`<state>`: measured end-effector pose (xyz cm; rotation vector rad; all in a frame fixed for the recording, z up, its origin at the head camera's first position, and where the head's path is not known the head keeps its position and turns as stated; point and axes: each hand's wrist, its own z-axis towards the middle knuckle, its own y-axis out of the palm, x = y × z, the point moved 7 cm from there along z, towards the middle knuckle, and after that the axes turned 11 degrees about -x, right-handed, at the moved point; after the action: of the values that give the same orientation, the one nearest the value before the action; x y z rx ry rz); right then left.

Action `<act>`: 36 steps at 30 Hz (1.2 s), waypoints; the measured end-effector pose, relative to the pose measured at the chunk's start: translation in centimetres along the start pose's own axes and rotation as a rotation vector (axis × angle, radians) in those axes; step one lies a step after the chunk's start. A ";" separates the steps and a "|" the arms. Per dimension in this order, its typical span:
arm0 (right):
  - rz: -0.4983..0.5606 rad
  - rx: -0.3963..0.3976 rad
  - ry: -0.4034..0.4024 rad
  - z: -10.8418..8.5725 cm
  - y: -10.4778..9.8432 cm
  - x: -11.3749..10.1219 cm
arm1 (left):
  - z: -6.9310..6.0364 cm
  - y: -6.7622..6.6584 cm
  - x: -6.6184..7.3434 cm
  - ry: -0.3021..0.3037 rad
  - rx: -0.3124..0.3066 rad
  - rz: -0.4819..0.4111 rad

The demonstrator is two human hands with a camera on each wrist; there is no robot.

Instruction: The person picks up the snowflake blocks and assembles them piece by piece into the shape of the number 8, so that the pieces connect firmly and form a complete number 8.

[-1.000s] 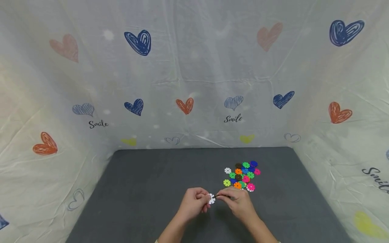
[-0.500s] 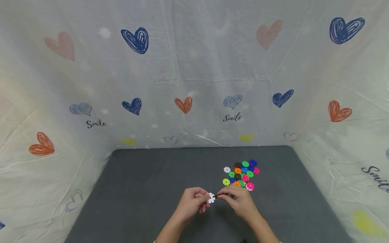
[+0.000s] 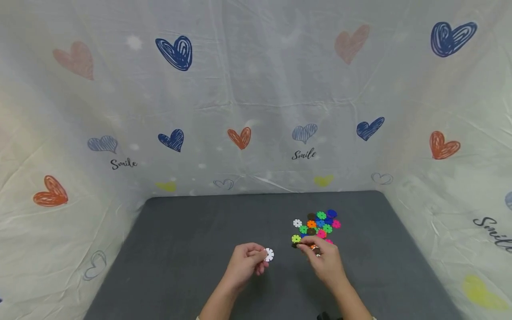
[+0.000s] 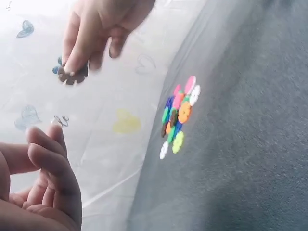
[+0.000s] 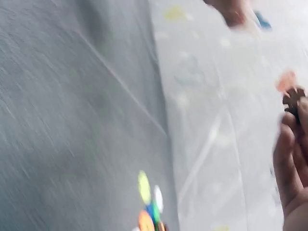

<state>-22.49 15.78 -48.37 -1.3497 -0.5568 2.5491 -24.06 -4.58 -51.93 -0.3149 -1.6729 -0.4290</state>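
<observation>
My left hand (image 3: 244, 263) pinches a white notched plastic disc (image 3: 270, 254) between thumb and fingers, just left of the table's middle. To the right, at the near side of the pile, my right hand (image 3: 325, 258) pinches a dark brown notched disc (image 3: 295, 245). That brown disc (image 4: 73, 77) shows clearly in the left wrist view, and also at the right edge of the right wrist view. The two held discs are apart. A pile of notched discs (image 3: 320, 223) in several colours lies behind my right hand, which partly hides its near end.
A dark grey cloth covers the table (image 3: 192, 249). Behind and at both sides hangs a pale curtain (image 3: 264, 89) with printed hearts. Part of a black object (image 3: 323, 316) shows at the bottom edge, beside my right forearm.
The brown disc has come away from the white one as my right hand moved right, toward the pile. My left hand has shifted slightly left, still holding the white disc.
</observation>
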 end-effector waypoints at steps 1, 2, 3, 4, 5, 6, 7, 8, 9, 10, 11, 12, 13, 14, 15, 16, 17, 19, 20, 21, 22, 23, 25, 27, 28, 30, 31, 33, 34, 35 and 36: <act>0.040 -0.005 0.007 0.0 0.2 0.0 | 0.1 -0.1 0.2 0.005 0.002 0.001; 0.093 -0.030 0.007 0.1 0.7 -0.1 | 0.1 0.0 0.4 0.010 -0.004 0.003; 0.161 -0.061 0.011 0.1 1.2 -0.1 | 0.2 0.2 0.6 0.014 -0.015 0.011; 0.207 -0.087 0.003 0.1 1.8 -0.2 | 0.3 0.4 0.7 0.018 -0.026 0.020; 0.244 -0.100 0.008 0.0 2.1 -0.2 | 0.4 0.6 0.9 0.022 -0.036 0.028; 0.274 -0.097 0.015 0.0 2.4 -0.2 | 0.4 0.8 0.9 0.022 -0.045 0.032; 0.293 -0.095 0.023 -0.1 2.7 -0.1 | 0.3 0.9 0.9 0.021 -0.046 0.031; 0.309 -0.082 0.035 -0.2 2.8 0.0 | 0.3 1.0 0.9 0.021 -0.047 0.027; 0.311 -0.067 0.050 -0.3 2.9 0.1 | 0.2 1.0 0.8 0.020 -0.046 0.023; 0.307 -0.053 0.063 -0.4 2.9 0.2 | 0.2 1.1 0.8 0.019 -0.044 0.014; 0.304 -0.043 0.076 -0.4 2.8 0.2 | 0.1 1.1 0.7 0.015 -0.043 0.005; 0.295 -0.040 0.081 -0.5 2.8 0.3 | 0.1 1.1 0.7 0.012 -0.043 -0.004; 0.287 -0.041 0.083 -0.5 2.7 0.3 | 0.1 1.1 0.7 0.009 -0.042 -0.010; 0.276 -0.043 0.078 -0.6 2.6 0.3 | 0.1 1.2 0.6 0.007 -0.041 -0.013; 0.267 -0.047 0.072 -0.6 2.5 0.3 | 0.1 1.2 0.6 0.007 -0.040 -0.014; 0.260 -0.053 0.066 -0.6 2.4 0.2 | 0.1 1.3 0.6 0.007 -0.039 -0.013; 0.263 -0.059 0.063 -0.6 2.4 0.2 | 0.1 1.3 0.6 0.009 -0.037 -0.012; 0.278 -0.073 0.077 -0.5 2.3 0.3 | 0.1 1.3 0.6 0.011 -0.036 -0.010; 0.293 -0.083 0.089 -0.5 2.3 0.4 | 0.2 1.3 0.6 0.012 -0.037 -0.011; 0.312 -0.093 0.108 -0.5 2.3 0.5 | 0.2 1.4 0.6 0.011 -0.043 -0.013; 0.325 -0.100 0.128 -0.5 2.3 0.7 | 0.2 1.5 0.6 0.006 -0.049 -0.015; 0.345 -0.106 0.146 -0.5 2.3 0.9 | 0.3 1.5 0.5 0.004 -0.057 -0.020; 0.381 -0.115 0.174 -0.5 2.3 1.3 | 0.3 1.7 0.5 -0.006 -0.071 -0.032; 0.412 -0.120 0.183 -0.5 2.3 1.5 | 0.4 1.8 0.4 -0.012 -0.083 -0.038; 0.422 -0.119 0.186 -0.6 2.3 1.6 | 0.4 1.9 0.4 -0.011 -0.083 -0.038; 0.444 -0.118 0.206 -0.6 2.2 1.7 | 0.4 2.0 0.4 -0.008 -0.080 -0.030; 0.447 -0.117 0.215 -0.6 2.3 1.7 | 0.4 2.1 0.5 -0.007 -0.078 -0.026; 0.448 -0.118 0.240 -0.7 2.3 1.8 | 0.3 2.1 0.5 -0.007 -0.073 -0.013; 0.438 -0.124 0.246 -0.7 2.4 1.8 | 0.3 2.1 0.5 -0.008 -0.067 -0.008; 0.417 -0.134 0.235 -0.7 2.4 1.7 | 0.2 2.1 0.5 -0.009 -0.064 0.000; 0.378 -0.143 0.215 -0.7 2.4 1.5 | 0.2 2.0 0.5 -0.010 -0.062 0.008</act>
<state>-22.77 14.25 -50.89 -1.9132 -0.4896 2.6339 -23.41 -2.73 -51.24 -0.3697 -1.6699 -0.4742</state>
